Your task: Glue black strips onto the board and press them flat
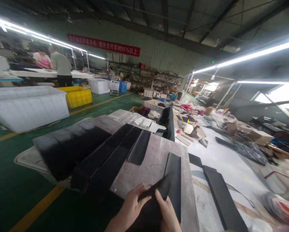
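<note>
Both my hands grip a dark, flexible black sheet [151, 211] that bends between them. My left hand [132, 204] is closed on its left edge, thumb on top. My right hand [167, 209] pinches it from the right with the thumb pressed down. Its lower part runs out of view at the bottom. Beneath and beyond it, a flat black strip [174, 170] lies on the grey-brown board [154, 154]. Farther left lie a short black piece [139, 148], long black strips [110, 151] and a wide stack of black sheets [69, 145].
On the right, a white worktable [222, 161] bears a long black strip [224, 196], scraps and cardboard. A large white bin [28, 106] and a yellow crate [78, 96] stand on the green floor at left. People [62, 64] work at a far table.
</note>
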A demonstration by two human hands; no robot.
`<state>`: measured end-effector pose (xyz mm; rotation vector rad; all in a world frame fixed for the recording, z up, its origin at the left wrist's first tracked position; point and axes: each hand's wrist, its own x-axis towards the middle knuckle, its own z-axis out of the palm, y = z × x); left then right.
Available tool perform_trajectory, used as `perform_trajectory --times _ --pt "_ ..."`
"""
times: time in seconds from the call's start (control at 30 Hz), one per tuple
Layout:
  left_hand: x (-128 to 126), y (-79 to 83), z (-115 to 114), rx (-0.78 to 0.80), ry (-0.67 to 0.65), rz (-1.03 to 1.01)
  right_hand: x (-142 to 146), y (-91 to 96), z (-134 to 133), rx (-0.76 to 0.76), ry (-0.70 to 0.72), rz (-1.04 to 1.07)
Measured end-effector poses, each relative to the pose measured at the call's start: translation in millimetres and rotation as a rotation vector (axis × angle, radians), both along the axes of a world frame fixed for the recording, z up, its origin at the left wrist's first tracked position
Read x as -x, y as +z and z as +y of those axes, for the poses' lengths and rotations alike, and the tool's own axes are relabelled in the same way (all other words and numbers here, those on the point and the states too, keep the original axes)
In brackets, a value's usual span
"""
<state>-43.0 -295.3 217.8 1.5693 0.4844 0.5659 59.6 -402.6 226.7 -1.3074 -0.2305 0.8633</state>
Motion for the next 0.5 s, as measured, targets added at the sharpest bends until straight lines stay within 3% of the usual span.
perform_trajectory --times 0.07,0.2,0.37,0.5 --pt "0.7 -2.9 3.6 0.042 -0.045 -0.005 1.5 -0.1 3.1 0.017 0.013 0.003" --pt "6.3 -1.9 8.8 0.22 -0.031 0.104 4.2 1.6 3.8 0.061 -0.015 -0.296" --pt "7.0 11.1 2.7 0.365 -0.087 0.075 -5.1 16.9 -1.5 0.005 0.118 0.005" --pt "5.6 14.5 3.2 0.353 -0.071 0.064 -4.5 17.1 0.1 0.002 0.121 0.035"
